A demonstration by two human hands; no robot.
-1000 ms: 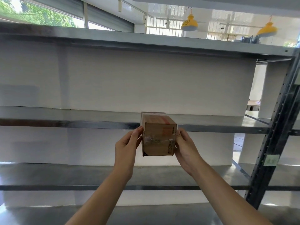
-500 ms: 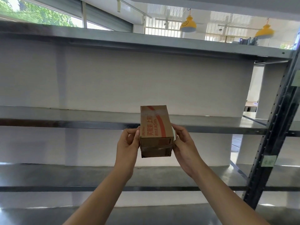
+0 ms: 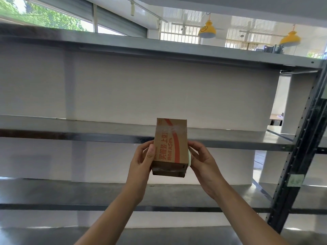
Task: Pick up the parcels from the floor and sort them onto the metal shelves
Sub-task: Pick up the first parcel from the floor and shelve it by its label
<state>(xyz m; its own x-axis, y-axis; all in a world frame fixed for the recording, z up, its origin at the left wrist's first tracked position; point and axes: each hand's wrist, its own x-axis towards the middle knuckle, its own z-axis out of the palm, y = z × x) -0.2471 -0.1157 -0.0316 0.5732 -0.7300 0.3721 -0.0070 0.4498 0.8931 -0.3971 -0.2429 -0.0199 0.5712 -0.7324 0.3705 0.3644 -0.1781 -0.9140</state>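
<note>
A small brown cardboard parcel (image 3: 170,144) with red print and clear tape is held up in front of the metal shelves. My left hand (image 3: 143,161) grips its left side, thumb on the printed face. My right hand (image 3: 203,161) grips its right side. The parcel's printed top face tilts toward me, and its far end overlaps the front edge of the middle shelf (image 3: 88,137). Whether it touches that shelf I cannot tell.
The rack has a top shelf (image 3: 123,45), a lower shelf (image 3: 70,195) and a bottom shelf (image 3: 53,236), all bare metal. A dark perforated upright (image 3: 300,147) stands at the right. A white wall closes the back of the rack.
The parcel has been tipped so its printed top face shows more, and it has moved slightly forward toward the middle shelf. Both hands kept their grip.
</note>
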